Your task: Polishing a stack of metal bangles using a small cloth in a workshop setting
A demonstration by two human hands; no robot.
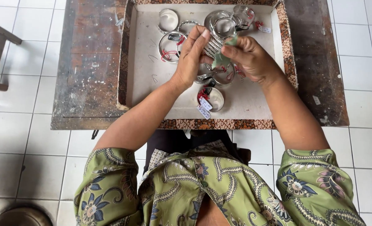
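Both hands, left (192,56) and right (248,56), close on a stack of silver bangles (219,35) above the worn wooden surface (89,62); beneath, a batik-edged tray (253,104) keeps bare room along its near rim around one tagged bangle (211,98).

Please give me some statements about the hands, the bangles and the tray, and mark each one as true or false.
1. Both hands hold a stack of silver bangles above the tray. True.
2. The right hand also pinches a green cloth. True.
3. The tray is round and made of glass. False: it is rectangular, with a pale inside and a patterned brown border.
4. The left hand rests flat on the floor. False: it grips the bangles over the tray.
5. Some loose bangles in the tray carry red strings, such as the one at. True.
6. The tray sits directly on the white tiles. False: it sits on a worn wooden table.
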